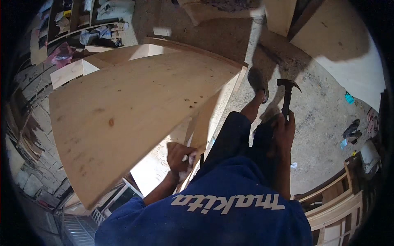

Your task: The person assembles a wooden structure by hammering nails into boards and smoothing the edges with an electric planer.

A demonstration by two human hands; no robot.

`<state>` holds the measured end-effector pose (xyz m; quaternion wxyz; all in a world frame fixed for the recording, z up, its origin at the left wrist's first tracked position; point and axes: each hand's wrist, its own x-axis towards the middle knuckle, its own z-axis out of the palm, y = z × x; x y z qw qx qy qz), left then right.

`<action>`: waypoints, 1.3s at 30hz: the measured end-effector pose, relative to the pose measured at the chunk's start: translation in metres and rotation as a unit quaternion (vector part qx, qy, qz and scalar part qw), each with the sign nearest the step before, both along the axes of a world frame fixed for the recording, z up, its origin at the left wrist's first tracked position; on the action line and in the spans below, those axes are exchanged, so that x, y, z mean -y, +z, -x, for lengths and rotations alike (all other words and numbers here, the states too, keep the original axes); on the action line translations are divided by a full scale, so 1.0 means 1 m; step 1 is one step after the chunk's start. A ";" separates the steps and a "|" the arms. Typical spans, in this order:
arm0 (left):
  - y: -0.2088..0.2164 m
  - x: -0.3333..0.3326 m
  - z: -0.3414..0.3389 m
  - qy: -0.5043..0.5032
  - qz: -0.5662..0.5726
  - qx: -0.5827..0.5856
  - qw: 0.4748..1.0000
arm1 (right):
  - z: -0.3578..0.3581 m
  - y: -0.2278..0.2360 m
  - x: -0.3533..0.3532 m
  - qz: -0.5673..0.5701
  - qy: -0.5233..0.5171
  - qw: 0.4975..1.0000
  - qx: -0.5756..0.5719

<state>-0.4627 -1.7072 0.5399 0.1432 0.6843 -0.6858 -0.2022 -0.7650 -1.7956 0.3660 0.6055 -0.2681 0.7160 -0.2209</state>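
A claw hammer (288, 88) with a dark head and dark handle is upright in my right hand (284, 129), whose fingers wrap round the lower handle over the floor beside my legs. My left hand (179, 158) is closed, its fingers curled in beside the near right edge of a large wooden carcass; what it holds, if anything, is too small to make out. A broad pale plywood panel (123, 110) with dark knots forms the carcass's upper face. Below it the carcass's open side shows a light wooden board (208, 119).
My sandalled foot (257, 80) stands on the concrete floor (316, 127) by the carcass's far right corner. Another large panel (332, 33) stands at the upper right. Slatted wooden frames (336, 213) are at the lower right. Shelving with clutter (74, 20) fills the upper left.
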 end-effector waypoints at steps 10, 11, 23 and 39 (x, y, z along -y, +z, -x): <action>0.028 0.123 0.077 0.065 -0.116 -0.103 0.986 | -0.007 -0.004 0.066 -0.012 0.136 0.990 -0.021; 0.036 0.142 0.076 0.057 -0.139 -0.068 0.986 | -0.006 -0.004 0.073 -0.010 0.159 0.986 -0.041; 0.074 0.212 0.062 0.157 -0.355 0.257 0.885 | 0.051 -0.023 0.106 0.044 0.354 0.934 -0.022; 0.046 0.215 0.049 0.175 -0.349 0.324 0.861 | 0.075 -0.015 0.125 -0.014 0.412 0.910 -0.030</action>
